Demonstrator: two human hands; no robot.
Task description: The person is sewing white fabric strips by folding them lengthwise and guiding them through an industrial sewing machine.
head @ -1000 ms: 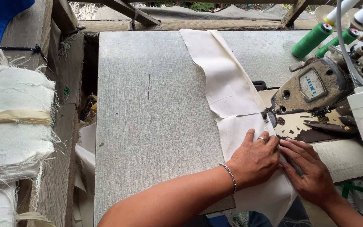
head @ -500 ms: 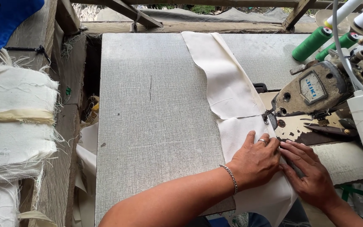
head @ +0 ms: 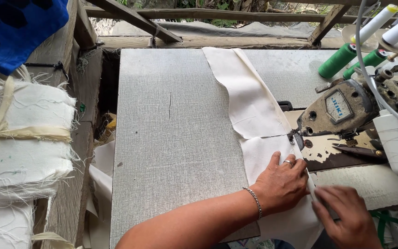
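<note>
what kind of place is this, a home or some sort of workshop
Likely a small sewing workshop, partly open-air. A worn industrial sewing machine with green thread cones, tied bundles of cut white cloth, and rough wooden rails with greenery behind point to that.

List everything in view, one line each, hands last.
cloth pieces: two, cream, on the table, running back from the presser foot.
sewing machine: one, worn grey, right of the cloth.
table: one, grey textured top.
thread cones: two green, behind the machine.
white spools: three, white, one beside the machine, two at top right.
cloth bundle: one, frayed white, tied with a strip, far left.
blue fabric: one, top left.
left hand: flat on the cloth, ring and bracelet.
right hand: fingers on the cloth edge.
</note>
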